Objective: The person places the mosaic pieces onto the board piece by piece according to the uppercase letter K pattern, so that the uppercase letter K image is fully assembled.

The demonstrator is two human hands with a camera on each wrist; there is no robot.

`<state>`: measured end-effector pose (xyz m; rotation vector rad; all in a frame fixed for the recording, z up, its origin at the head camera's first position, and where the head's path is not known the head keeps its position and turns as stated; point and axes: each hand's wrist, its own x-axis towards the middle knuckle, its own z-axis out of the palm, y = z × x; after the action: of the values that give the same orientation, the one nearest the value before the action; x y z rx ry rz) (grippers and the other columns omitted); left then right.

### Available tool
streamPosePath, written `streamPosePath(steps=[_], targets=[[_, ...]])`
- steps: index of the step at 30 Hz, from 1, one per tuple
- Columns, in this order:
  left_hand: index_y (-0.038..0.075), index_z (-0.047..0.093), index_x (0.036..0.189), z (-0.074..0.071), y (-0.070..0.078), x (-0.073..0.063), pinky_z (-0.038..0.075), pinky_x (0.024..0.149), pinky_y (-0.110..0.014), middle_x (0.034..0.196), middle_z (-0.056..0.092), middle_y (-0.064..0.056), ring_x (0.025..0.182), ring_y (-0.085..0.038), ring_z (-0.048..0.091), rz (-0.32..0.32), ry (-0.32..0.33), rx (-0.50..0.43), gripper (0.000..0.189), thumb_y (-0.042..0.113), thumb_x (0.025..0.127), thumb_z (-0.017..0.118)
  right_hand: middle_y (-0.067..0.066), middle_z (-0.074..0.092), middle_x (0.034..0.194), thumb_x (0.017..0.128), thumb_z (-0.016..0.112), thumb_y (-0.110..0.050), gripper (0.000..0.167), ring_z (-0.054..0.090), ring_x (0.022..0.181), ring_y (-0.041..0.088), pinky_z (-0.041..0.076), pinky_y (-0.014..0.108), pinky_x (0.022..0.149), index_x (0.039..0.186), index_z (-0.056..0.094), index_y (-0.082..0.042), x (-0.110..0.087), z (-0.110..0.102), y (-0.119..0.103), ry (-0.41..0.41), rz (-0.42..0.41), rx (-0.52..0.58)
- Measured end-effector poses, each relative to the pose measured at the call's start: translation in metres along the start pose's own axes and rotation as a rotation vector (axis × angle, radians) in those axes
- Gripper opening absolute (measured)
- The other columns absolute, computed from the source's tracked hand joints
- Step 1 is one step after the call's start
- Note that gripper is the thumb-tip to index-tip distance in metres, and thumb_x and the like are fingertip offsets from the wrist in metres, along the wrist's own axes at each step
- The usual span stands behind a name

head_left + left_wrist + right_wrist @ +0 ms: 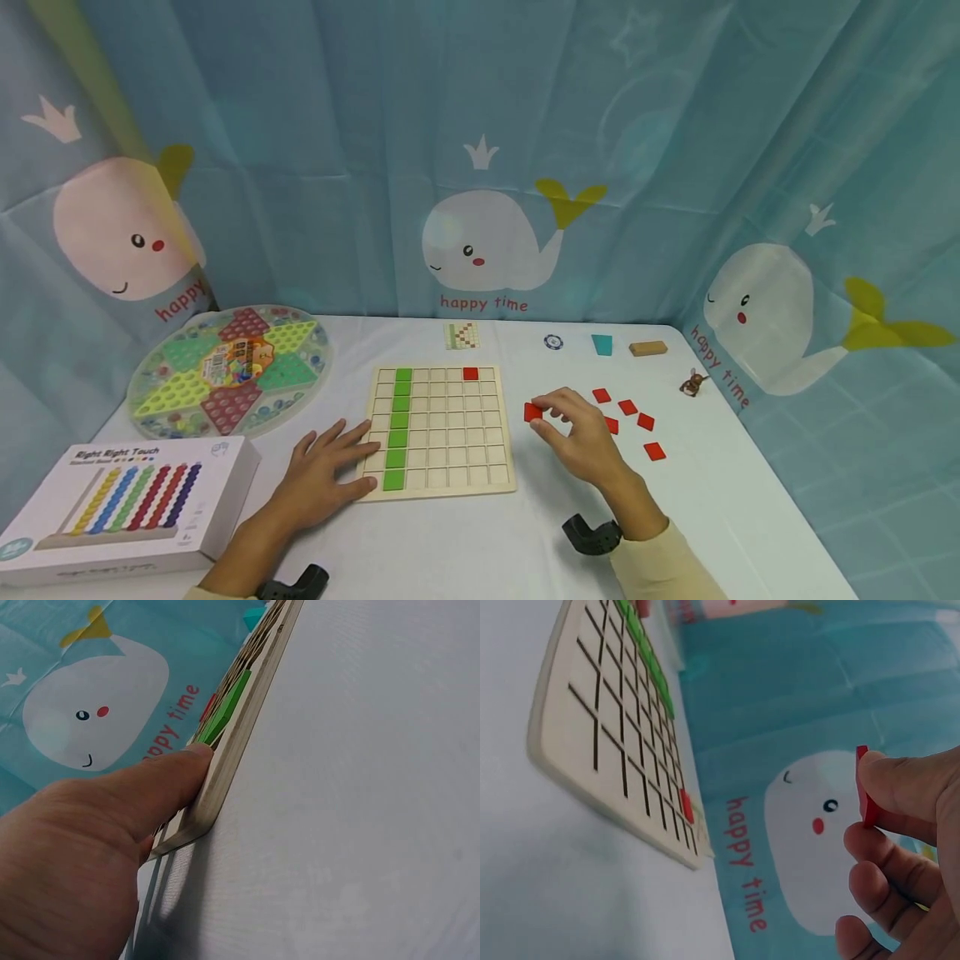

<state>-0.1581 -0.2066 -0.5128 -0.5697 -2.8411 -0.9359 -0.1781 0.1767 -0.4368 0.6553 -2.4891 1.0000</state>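
A wooden grid board (pixel 457 433) lies mid-table, with a column of green square tiles (pixel 398 437) near its left side and one red tile (pixel 470 374) in its top row. My left hand (pixel 324 471) rests at the board's left edge, fingers spread; in the left wrist view its thumb (pixel 172 776) touches the board's corner beside a green tile. Between thumb and fingertips my right hand (pixel 581 437) pinches a red square tile (pixel 865 787), held right of the board and apart from it. Several loose red tiles (pixel 646 422) lie to the right of that hand.
At left are a round Chinese checkers board (pixel 168 392) and a white game box (pixel 217 500). Along the back lie a small pattern card (pixel 461 336), a blue-white chip (pixel 553 342), a teal piece (pixel 602 344) and a wooden block (pixel 648 348). A small brown figurine (pixel 693 382) sits at right.
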Motion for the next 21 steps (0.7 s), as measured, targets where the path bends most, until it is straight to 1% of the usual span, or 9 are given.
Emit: streamPosePath(steps=[2,4,6,11,14,18,21], targets=[[0.015,0.068,0.122,0.001,0.0,0.0,0.007,0.104,-0.064,0.144,0.047,-0.009,0.136,-0.042,0.028,-0.001,-0.001,0.001,0.051,0.043,0.079,0.076,-0.007,0.065,0.098,0.081,0.078,-0.008,0.027,0.059,0.085,0.015,0.055,0.038,0.072,0.107,0.072,-0.008,0.004,0.004,-0.002,-0.004,0.003,0.011],[0.015,0.068,0.122,0.001,-0.001,0.0,0.007,0.104,-0.065,0.144,0.047,-0.009,0.136,-0.043,0.028,0.001,-0.002,-0.001,0.051,0.043,0.08,0.075,-0.005,0.065,0.098,0.082,0.078,-0.007,0.026,0.06,0.085,0.021,0.055,0.042,0.071,0.107,0.072,-0.007,0.008,0.009,-0.002,-0.01,0.002,0.025],[0.015,0.068,0.122,0.002,-0.001,0.0,0.007,0.104,-0.065,0.144,0.047,-0.009,0.136,-0.043,0.028,0.003,0.0,-0.002,0.051,0.043,0.08,0.075,-0.004,0.065,0.098,0.083,0.077,-0.008,0.026,0.06,0.085,0.023,0.054,0.043,0.071,0.108,0.072,-0.006,0.012,0.014,-0.002,-0.019,-0.002,0.037],[0.016,0.068,0.123,0.0,-0.001,0.0,0.008,0.104,-0.065,0.144,0.047,-0.008,0.136,-0.042,0.028,0.013,0.011,0.002,0.051,0.044,0.08,0.075,-0.005,0.064,0.098,0.084,0.076,-0.012,0.026,0.057,0.086,0.016,0.053,0.035,0.072,0.109,0.071,-0.007,0.025,0.029,-0.002,-0.037,-0.014,0.041],[0.016,0.068,0.122,-0.001,0.0,0.001,0.008,0.103,-0.065,0.144,0.047,-0.009,0.136,-0.043,0.029,0.02,0.016,0.002,0.051,0.044,0.08,0.075,-0.005,0.063,0.099,0.085,0.076,-0.013,0.026,0.056,0.087,0.014,0.052,0.032,0.072,0.109,0.07,-0.007,0.034,0.037,-0.002,-0.049,-0.004,0.043],[0.015,0.069,0.122,-0.002,0.001,0.001,0.009,0.103,-0.065,0.143,0.048,-0.01,0.135,-0.044,0.029,0.018,0.013,-0.001,0.05,0.042,0.08,0.075,-0.004,0.063,0.1,0.086,0.075,-0.014,0.027,0.056,0.087,0.015,0.051,0.031,0.073,0.11,0.07,-0.006,0.046,0.047,-0.001,-0.077,0.022,0.044],[0.015,0.069,0.122,-0.002,0.001,0.0,0.008,0.103,-0.065,0.144,0.047,-0.009,0.135,-0.043,0.029,0.007,0.006,0.0,0.05,0.041,0.079,0.076,-0.001,0.064,0.1,0.086,0.075,-0.015,0.028,0.056,0.087,0.019,0.05,0.031,0.073,0.111,0.069,-0.004,0.056,0.056,0.0,-0.097,0.025,0.041]])
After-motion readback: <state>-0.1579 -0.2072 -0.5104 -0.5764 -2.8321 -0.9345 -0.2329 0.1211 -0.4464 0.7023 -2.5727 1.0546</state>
